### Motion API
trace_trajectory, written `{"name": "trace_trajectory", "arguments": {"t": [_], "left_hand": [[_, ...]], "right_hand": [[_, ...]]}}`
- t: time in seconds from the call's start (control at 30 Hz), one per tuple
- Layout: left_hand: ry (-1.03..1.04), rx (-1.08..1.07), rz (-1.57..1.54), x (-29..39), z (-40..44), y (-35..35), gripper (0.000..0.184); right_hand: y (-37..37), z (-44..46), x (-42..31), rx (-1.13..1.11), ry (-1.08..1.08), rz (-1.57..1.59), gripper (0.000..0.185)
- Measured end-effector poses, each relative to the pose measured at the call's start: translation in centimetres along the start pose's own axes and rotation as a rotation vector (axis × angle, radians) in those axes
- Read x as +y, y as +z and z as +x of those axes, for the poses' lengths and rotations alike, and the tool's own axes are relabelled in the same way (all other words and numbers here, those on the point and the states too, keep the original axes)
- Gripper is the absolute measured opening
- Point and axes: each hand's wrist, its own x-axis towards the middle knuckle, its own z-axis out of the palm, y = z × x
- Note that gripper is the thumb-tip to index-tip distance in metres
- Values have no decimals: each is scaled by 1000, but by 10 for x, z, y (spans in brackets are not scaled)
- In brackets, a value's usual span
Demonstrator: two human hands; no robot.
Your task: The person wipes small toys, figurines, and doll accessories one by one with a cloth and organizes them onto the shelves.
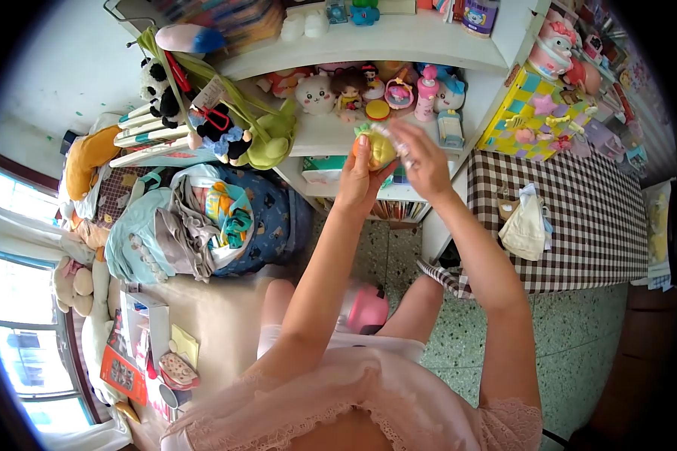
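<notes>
My left hand [359, 179] is closed round a small yellow and orange toy [380, 150] with a green top, holding it up before the shelf. Close at its right side is my right hand [423, 164], blurred, with curled fingers on a pale whitish thing [399, 143] that I cannot make out. This pale thing reaches to the toy or just in front of it. Behind both hands, a white shelf [323, 139] carries plush and figure toys, among them a white plush [316, 95], a brown-haired doll [348, 90] and a pink bottle [426, 94].
On the right, a checkered cloth [579, 233] covers a table bearing a cream cloth [524, 225] and a yellow checked box [520, 113]. Bags and clothes [195, 218] are heaped at left. A pink object [368, 308] stands between the knees.
</notes>
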Motion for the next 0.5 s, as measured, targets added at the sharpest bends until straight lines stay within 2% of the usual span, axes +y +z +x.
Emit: {"name": "trace_trajectory", "arguments": {"t": [0.07,0.2,0.27,0.33,0.37,0.4,0.47,0.5], "left_hand": [[-10,-82,-73,3,2,-1,54],[-37,-44,-89,30,-11,19,49],[229,-205,198,52,-21,44,46],[487,-220,477,77,-15,70,48],[630,-206,562,83,-1,79,56],[931,-68,872,89,16,87,70],[1237,71,1121,100,41,106,72],[1246,64,1118,105,47,115,72]], "right_hand": [[0,-2,0,-12,33,22,48],[-7,2,3,2,139,97,49],[-10,1,6,39,111,28,48],[-8,0,4,34,117,25,47],[-6,-1,5,4,124,35,47],[-5,-3,6,-25,132,44,47],[-3,-3,8,-27,107,34,46],[-3,-2,8,-27,105,33,45]]}}
